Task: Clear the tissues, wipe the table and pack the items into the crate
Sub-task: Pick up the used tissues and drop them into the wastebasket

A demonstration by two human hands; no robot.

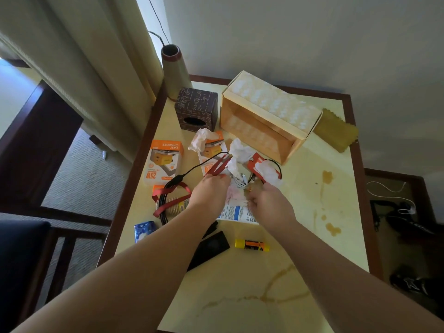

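Note:
Crumpled white tissues lie mid-table: one (pixel 201 138) on a charger box, one (pixel 239 150) by the crate, one (pixel 268 173) on a red card. The cardboard crate (pixel 262 116) lies on its side at the back, its opening facing me. My left hand (pixel 210 189) is closed around red-handled tongs (pixel 219 164) whose tips touch the middle tissue. My right hand (pixel 269 200) pinches a pinkish crumpled tissue (pixel 234 194) above a blue-and-white leaflet (pixel 236 212). A yellow cloth (pixel 335 129) lies at the back right.
An orange charger box (pixel 163 159), a black cable coil with red ribbon (pixel 171 200), a blue packet (pixel 144 229), a black pouch (pixel 211 248) and a yellow glue stick (pixel 251 245) lie around. A dark tissue holder (pixel 195 108) and vase (pixel 173 70) stand behind. Brown spill stains (pixel 328 176) mark the right side.

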